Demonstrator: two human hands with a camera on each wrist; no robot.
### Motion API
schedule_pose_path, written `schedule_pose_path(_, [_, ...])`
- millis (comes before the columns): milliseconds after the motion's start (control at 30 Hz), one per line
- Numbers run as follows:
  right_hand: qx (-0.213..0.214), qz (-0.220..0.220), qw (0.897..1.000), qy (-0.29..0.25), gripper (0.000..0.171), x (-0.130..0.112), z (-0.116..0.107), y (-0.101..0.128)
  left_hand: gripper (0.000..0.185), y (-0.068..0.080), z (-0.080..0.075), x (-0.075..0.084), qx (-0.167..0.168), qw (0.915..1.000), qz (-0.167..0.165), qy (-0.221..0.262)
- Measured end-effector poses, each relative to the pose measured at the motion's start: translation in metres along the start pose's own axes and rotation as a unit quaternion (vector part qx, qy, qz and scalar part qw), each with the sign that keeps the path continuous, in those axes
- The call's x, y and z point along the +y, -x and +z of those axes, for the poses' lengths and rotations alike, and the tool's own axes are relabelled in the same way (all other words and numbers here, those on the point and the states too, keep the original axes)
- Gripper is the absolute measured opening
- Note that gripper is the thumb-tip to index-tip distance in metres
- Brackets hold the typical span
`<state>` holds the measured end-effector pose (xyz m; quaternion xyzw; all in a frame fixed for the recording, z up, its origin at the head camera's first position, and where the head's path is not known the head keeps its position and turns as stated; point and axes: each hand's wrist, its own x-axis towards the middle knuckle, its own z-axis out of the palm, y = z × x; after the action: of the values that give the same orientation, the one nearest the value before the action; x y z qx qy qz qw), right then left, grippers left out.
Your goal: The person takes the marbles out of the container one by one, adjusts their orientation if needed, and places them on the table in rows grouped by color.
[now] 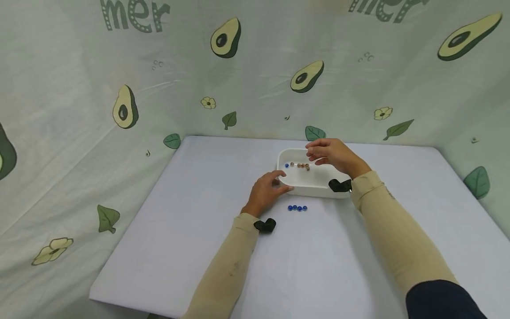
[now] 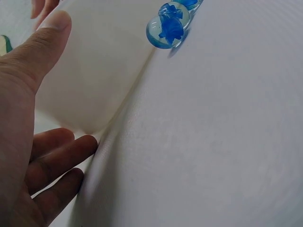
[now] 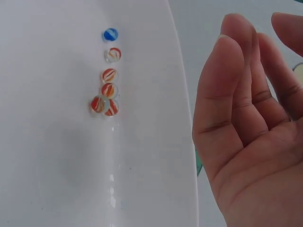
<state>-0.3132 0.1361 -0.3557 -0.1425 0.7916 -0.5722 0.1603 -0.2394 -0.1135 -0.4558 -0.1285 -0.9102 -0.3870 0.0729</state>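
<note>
A white rectangular tray (image 1: 314, 188) stands near the middle of the white table. Inside it, along the far wall, lie several orange-swirl marbles (image 1: 303, 166) (image 3: 108, 90) and one blue marble (image 1: 286, 165) (image 3: 110, 34). My right hand (image 1: 324, 153) (image 3: 251, 123) hovers over the tray's far side, fingers relaxed and holding nothing. My left hand (image 1: 268, 188) (image 2: 35, 137) rests against the tray's near left corner, thumb on its outer wall (image 2: 94, 71). Three blue marbles (image 1: 297, 208) (image 2: 169, 26) lie in a row on the table just in front of the tray.
The table (image 1: 199, 230) is covered in white and hemmed in by an avocado-print cloth (image 1: 119, 106) on the left, back and right. Black wrist-camera mounts (image 1: 265, 225) (image 1: 339, 185) sit on both beige sleeves. The table's front edge runs at lower left.
</note>
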Motion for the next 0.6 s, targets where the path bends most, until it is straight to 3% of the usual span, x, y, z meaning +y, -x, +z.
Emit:
schedule_pose_path(367, [-0.047, 0.019, 0.995, 0.091, 0.043, 0.016, 0.005, -0.031, 0.049, 0.005, 0.003, 0.001, -0.004, 0.9999, -0.012, 0.005])
schedule_pose_path(600, [-0.062, 0.012, 0.994, 0.089, 0.043, 0.020, 0.010, -0.039, 0.050, 0.004, 0.002, 0.001, 0.004, 1.0000, -0.001, -0.002])
